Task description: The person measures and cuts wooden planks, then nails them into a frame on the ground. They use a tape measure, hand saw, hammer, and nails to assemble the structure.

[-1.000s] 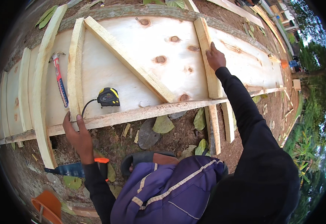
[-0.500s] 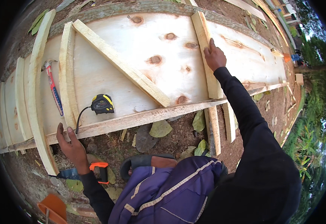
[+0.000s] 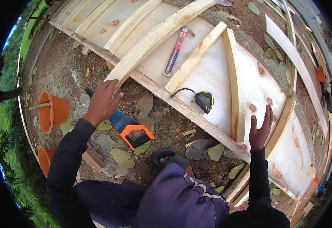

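Note:
My left hand (image 3: 100, 102) is at the near end of a long wooden batten (image 3: 154, 41) that lies slantwise across a plywood panel (image 3: 208, 79); its thumb is apart, and whether it touches the wood I cannot tell. My right hand (image 3: 261, 131) is open, fingers stretched, over the panel, beside a cross batten (image 3: 282, 125). Between the hands lie a hammer (image 3: 174, 53) with a patterned red and blue handle, a short batten (image 3: 196, 57), a black and yellow tape measure (image 3: 204, 102) and an angled batten (image 3: 234, 83).
On the leaf-strewn ground below my left hand lies a handsaw (image 3: 126, 125) with an orange and black handle. Orange buckets (image 3: 55, 112) stand at the left. A rough timber edge (image 3: 189, 108) runs along the panel's near side. Long boards (image 3: 299, 68) lie at the far right.
The view has swung left, bringing the saw and buckets further in. My right hand has come off the cross batten. My left hand has come to the long batten's near end.

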### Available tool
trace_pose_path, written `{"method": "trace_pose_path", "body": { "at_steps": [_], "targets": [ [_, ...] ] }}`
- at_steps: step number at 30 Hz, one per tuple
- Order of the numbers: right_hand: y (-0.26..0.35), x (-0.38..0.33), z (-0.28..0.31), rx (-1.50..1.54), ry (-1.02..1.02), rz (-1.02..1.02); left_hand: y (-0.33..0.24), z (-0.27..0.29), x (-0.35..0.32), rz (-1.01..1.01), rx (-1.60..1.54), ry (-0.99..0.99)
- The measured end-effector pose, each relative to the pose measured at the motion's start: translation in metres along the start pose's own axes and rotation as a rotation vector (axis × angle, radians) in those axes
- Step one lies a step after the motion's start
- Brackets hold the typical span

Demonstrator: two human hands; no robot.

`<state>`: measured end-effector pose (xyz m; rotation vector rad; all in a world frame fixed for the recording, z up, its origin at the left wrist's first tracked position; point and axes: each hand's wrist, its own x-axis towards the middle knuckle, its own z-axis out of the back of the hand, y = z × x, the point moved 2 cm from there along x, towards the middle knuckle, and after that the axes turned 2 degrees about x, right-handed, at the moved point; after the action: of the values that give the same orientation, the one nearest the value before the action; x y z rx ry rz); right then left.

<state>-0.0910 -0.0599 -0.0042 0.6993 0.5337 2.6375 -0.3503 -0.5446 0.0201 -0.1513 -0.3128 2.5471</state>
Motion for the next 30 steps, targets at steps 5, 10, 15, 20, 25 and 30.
{"method": "trace_pose_path", "body": {
  "at_steps": [5,10,15,20,25,30],
  "targets": [
    [0.111,0.029,-0.073,0.289,0.198,0.227,0.045,0.005,-0.100,0.125,0.032,-0.097],
    [0.197,0.085,-0.161,0.214,0.277,0.462,0.079,-0.016,-0.190,0.419,-0.090,-0.123],
    [0.221,0.166,-0.234,-0.589,0.605,0.277,0.109,-0.040,-0.252,0.601,-0.261,-0.174],
    [0.225,0.172,-0.271,-0.599,0.759,0.163,0.089,-0.059,-0.316,0.785,-0.361,-0.303],
    [0.231,0.191,-0.274,-0.548,0.894,0.021,0.019,-0.022,-0.368,0.964,-0.523,-0.230],
    [0.226,0.203,-0.271,-0.395,0.808,-0.096,-0.036,0.048,-0.411,1.408,-0.967,0.164]
  ]
}}
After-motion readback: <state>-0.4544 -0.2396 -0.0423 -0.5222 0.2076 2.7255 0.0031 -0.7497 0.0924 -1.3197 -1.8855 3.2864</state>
